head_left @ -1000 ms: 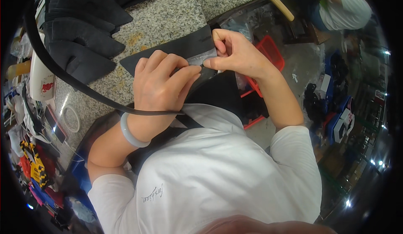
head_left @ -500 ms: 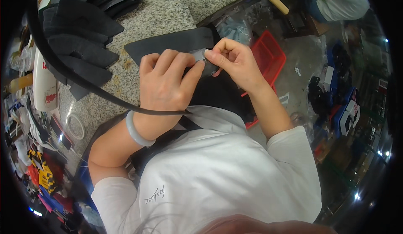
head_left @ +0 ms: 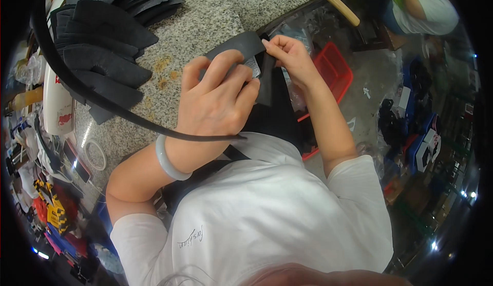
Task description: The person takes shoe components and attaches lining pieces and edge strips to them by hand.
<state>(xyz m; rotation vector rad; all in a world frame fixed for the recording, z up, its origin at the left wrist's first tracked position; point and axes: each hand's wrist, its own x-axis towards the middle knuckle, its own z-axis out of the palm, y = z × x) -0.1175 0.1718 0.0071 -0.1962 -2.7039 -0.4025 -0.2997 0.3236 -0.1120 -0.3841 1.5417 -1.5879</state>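
Note:
A flat, dark grey sheet piece [head_left: 245, 42] with a rounded end lies at the counter's edge. My left hand [head_left: 214, 101] is over its near side, fingers curled round it and their tips partly hidden. Between those fingers and the sheet shows a small pale, shiny patch [head_left: 253, 66] that I cannot identify. With thumb and forefinger, my right hand [head_left: 292, 57] pinches the sheet's right end, where a dark strip [head_left: 266, 80] hangs down.
Stacked dark cut pieces [head_left: 110, 34] cover the left of the speckled stone counter [head_left: 205, 8]. A black cable [head_left: 97, 101] arches across in front. Right of my lap stands a red crate [head_left: 336, 73]. A wooden handle [head_left: 334, 1] juts out at the back; another person [head_left: 429, 11] is beyond.
My hands have drawn apart. The left fingers have lifted and spread, while my right hand has moved up to the sheet's end. The dark strip now hangs lower between them.

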